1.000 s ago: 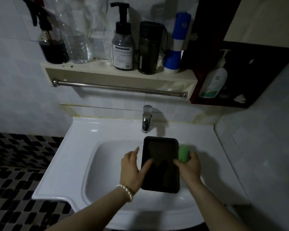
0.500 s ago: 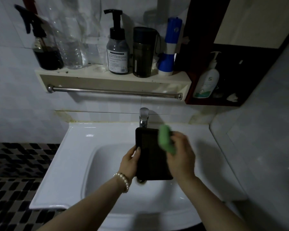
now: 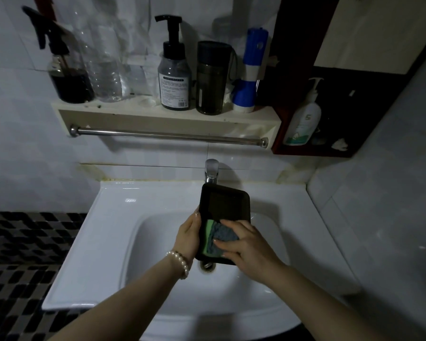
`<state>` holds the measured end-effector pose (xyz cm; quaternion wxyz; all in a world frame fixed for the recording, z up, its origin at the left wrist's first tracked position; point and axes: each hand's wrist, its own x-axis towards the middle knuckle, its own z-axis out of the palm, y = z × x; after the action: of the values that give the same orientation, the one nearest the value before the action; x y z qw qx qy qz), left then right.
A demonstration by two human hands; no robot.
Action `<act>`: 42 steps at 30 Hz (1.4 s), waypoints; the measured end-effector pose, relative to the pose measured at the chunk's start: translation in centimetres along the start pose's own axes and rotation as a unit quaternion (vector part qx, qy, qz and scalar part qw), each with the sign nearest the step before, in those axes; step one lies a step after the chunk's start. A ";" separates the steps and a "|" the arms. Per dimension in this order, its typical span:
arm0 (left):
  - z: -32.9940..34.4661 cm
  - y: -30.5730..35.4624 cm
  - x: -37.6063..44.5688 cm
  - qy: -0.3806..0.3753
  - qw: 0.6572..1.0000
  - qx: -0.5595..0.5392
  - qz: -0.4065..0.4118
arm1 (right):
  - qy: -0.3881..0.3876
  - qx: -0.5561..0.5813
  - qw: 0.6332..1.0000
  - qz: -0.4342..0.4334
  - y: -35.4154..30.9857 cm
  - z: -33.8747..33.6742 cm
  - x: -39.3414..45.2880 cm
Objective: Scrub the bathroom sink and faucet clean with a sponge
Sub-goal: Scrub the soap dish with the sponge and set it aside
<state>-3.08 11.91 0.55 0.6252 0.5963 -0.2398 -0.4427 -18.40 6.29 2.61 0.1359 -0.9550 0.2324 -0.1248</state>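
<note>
A white sink (image 3: pixel 133 217) fills the lower middle, with a chrome faucet (image 3: pixel 211 170) at its back rim and a drain (image 3: pixel 207 265) in the basin. Over the basin my left hand (image 3: pixel 188 236) grips the left edge of a black rectangular tray (image 3: pixel 228 201), which hides the faucet's spout. My right hand (image 3: pixel 244 244) presses a green and grey sponge (image 3: pixel 215 238) flat against the tray's lower part, fingers spread over it.
A cream shelf (image 3: pixel 143 116) with a steel towel rail (image 3: pixel 170 135) hangs above the faucet, holding a spray bottle (image 3: pixel 64 67), pump bottle (image 3: pixel 174 70), dark flask (image 3: pixel 210 77) and blue torch (image 3: pixel 250 70). A dark cabinet (image 3: pixel 354 114) with a lotion bottle (image 3: pixel 304 116) stands right.
My right hand has brought the sponge from the tray's right side onto its face and down to its lower part. My left hand moved from lying on the tray to gripping its left edge.
</note>
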 end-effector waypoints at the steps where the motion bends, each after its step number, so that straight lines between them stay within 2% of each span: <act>1: 0.0 0.2 0.1 0.000 1.000 -0.005 -0.001 | 0.010 -0.003 1.000 0.000 0.1 -0.1 0.3; 6: 0.1 0.4 -0.1 -0.011 1.000 -0.015 0.000 | 0.087 -0.007 0.994 0.059 0.4 -0.8 3.0; 10: 0.4 0.3 -0.4 -0.028 0.999 0.000 0.027 | 0.164 -0.042 0.979 0.109 0.8 -1.6 5.1; 13: 0.5 0.7 -0.1 -0.013 0.998 0.006 0.058 | 0.212 -0.046 0.967 0.131 0.1 -1.3 6.0; 17: -0.1 1.3 0.2 -0.011 0.997 0.013 0.072 | 0.191 -0.026 0.972 0.133 -1.4 -0.6 5.5; 21: 0.0 2.3 0.9 0.027 0.998 -0.019 0.056 | 0.207 -0.036 0.977 0.036 -2.9 -0.8 4.2; 24: -0.5 3.1 1.6 0.057 0.997 -0.034 0.035 | 0.166 -0.071 0.982 -0.048 -4.1 -0.3 2.9; 26: -0.7 2.8 1.4 0.050 0.998 -0.008 0.045 | 0.135 -0.088 0.985 -0.067 -4.0 -0.4 2.2; 28: -0.7 2.1 1.1 0.049 0.998 0.001 0.040 | 0.108 -0.086 0.989 -0.061 -3.6 -0.9 1.6; 31: -0.6 1.5 0.9 0.045 0.998 -0.031 -0.004 | 0.042 -0.024 0.999 -0.020 -3.1 -1.4 1.5; 34: -0.9 1.5 1.3 0.007 0.998 -0.047 -0.046 | 0.010 0.011 1.000 -0.019 -2.5 -2.0 2.1; 36: -1.0 1.6 1.2 -0.029 0.997 -0.060 -0.051 | -0.012 -0.012 0.999 -0.027 -1.9 -2.5 2.6; 39: -1.6 1.9 1.1 -0.071 0.993 -0.077 -0.049 | 0.011 -0.064 0.998 -0.020 -0.8 -3.3 3.1; 42: -1.8 2.2 0.6 -0.114 0.988 -0.088 -0.060 | 0.136 -0.105 0.982 0.082 0.2 -4.1 3.8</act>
<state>-0.68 12.15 2.21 0.6165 0.4974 -0.2336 -0.5639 -16.47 3.49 6.99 0.0120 -0.9156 0.3380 -0.2173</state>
